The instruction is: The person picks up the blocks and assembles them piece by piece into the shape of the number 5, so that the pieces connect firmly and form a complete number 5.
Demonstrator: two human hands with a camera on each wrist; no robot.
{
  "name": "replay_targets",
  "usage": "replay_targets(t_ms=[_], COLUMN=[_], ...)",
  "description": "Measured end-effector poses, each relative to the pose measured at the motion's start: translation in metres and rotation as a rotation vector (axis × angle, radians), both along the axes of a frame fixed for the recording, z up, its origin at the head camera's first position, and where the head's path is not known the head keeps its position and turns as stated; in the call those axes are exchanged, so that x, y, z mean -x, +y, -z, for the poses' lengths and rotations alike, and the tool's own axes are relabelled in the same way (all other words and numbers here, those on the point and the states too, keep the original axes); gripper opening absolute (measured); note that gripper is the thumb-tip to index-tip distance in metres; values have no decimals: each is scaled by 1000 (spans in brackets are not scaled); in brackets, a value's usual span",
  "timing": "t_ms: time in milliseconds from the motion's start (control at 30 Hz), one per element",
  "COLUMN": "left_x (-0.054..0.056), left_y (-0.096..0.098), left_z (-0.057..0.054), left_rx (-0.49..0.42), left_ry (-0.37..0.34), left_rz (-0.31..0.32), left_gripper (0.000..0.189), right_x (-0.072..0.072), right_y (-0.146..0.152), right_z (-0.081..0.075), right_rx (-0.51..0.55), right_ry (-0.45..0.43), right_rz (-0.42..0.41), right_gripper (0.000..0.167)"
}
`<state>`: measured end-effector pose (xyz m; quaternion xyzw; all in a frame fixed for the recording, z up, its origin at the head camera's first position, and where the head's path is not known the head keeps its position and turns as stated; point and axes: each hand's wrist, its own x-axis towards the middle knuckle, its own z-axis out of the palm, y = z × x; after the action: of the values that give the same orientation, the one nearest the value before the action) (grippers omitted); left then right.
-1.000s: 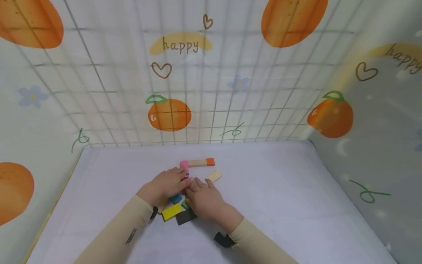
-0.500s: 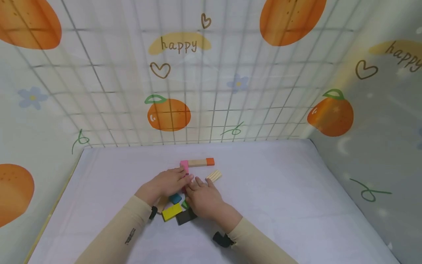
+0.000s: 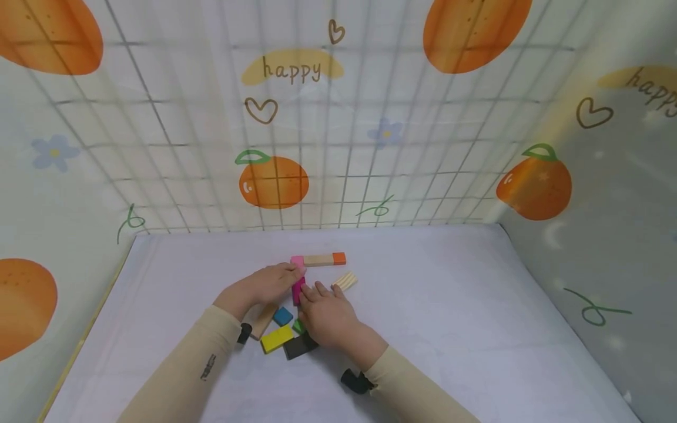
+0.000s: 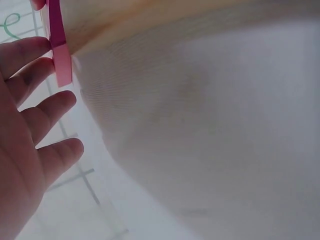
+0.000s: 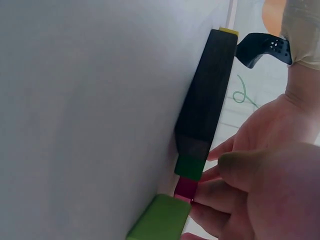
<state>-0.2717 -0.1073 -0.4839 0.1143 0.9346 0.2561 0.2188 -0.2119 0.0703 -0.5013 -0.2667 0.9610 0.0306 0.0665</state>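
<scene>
My left hand (image 3: 265,286) lies at the left of a pink block (image 3: 297,260) and a magenta block (image 3: 298,291) set end to end. In the left wrist view its fingers are spread, with two fingertips against the side of the pink block (image 4: 62,65) and the magenta block (image 4: 55,22). On the opposite side, my right hand (image 3: 330,320) reaches its extended fingers to the magenta block. The right wrist view shows a light green block (image 5: 161,217) beside those fingers; the right hand hides it from the head view.
A plain wooden block (image 3: 318,260) and an orange block (image 3: 339,258) run right from the pink one. A striped block (image 3: 345,281) lies nearby. Nearer are a wooden block (image 3: 264,322), blue block (image 3: 282,316), yellow block (image 3: 277,339), black block (image 3: 298,346) and green block (image 3: 298,326).
My left hand has shifted slightly away, up along the blocks, and more of the magenta block shows. The right hand stays nearly in place.
</scene>
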Motion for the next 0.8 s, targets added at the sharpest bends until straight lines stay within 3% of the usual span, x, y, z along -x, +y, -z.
replay_targets(t_ms=[500, 800], left_x=[0, 6], left_y=[-1, 0], left_z=[0, 0], left_rx=[13, 44], left_ry=[10, 76], left_rz=[24, 70], left_gripper=[84, 84], right_x=[2, 2], right_y=[-3, -2], right_z=[-2, -2], right_rx=[11, 97], right_ry=[-8, -22], right_rz=[4, 8], right_gripper=[54, 56])
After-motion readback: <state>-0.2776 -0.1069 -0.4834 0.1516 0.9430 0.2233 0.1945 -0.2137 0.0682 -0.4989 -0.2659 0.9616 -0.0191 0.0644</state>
